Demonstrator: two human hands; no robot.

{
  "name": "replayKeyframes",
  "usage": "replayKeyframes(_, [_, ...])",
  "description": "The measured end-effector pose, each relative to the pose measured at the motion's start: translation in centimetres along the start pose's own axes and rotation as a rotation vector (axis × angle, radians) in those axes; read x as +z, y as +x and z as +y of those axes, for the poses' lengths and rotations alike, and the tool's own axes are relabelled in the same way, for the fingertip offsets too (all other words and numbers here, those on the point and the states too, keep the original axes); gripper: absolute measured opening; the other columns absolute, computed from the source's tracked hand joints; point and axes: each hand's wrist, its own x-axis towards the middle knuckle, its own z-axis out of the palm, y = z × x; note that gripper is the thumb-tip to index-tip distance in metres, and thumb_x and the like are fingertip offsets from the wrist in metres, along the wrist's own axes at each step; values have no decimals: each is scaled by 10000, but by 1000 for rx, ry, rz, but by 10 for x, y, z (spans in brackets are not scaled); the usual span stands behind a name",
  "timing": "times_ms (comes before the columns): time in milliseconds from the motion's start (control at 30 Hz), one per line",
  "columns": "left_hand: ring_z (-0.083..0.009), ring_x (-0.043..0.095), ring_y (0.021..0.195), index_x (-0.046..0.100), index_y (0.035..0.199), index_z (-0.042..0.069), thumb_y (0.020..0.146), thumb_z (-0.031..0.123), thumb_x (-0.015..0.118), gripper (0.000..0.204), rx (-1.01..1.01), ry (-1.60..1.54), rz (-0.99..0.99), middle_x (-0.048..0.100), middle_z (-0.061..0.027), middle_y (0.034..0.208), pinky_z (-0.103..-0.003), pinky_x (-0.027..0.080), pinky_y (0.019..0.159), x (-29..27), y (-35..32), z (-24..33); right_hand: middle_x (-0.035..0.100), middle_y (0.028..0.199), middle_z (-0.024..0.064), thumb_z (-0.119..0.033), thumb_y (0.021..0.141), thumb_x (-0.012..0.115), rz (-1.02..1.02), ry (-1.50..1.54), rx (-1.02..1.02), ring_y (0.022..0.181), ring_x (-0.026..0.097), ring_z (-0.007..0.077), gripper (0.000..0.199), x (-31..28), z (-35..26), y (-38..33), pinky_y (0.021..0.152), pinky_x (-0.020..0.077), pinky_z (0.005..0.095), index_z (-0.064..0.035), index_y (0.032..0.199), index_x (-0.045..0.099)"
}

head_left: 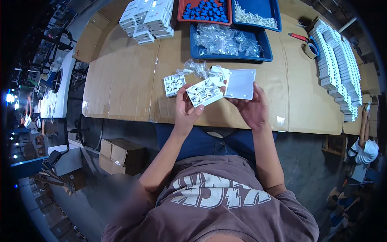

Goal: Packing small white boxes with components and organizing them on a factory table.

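Observation:
My left hand (186,113) grips a white plastic box base (204,92) with moulded compartments and small parts inside, tilted above the table. In my right hand (254,108) is a flat white plastic lid (240,84), held by its sides close to the base's right end. A second white compartment tray (174,84) lies just left of the held base. Behind the two held pieces are some small clear plastic bags (196,67) and a white paper or packet (219,74), partly hidden.
Beyond the bags stand a blue bin of clear bags (225,57), a red bin of blue parts (204,21) and a blue bin of white pieces (258,26). White boxes (147,19) are stacked far left, with long rows (336,68) at right near a tape roll (311,50).

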Motion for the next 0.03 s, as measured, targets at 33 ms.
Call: replayKeyframes(33, [-211, 496, 1337, 315, 1507, 41, 855, 105, 782, 804, 4, 1, -5, 479, -106, 1403, -384, 394, 1158, 2, 1, 1, 545, 1483, 251, -432, 1067, 499, 14, -4, 32, 1333, 583, 419, 668, 3, 1, -2, 1159, 450, 477, 20, 1544, 380])
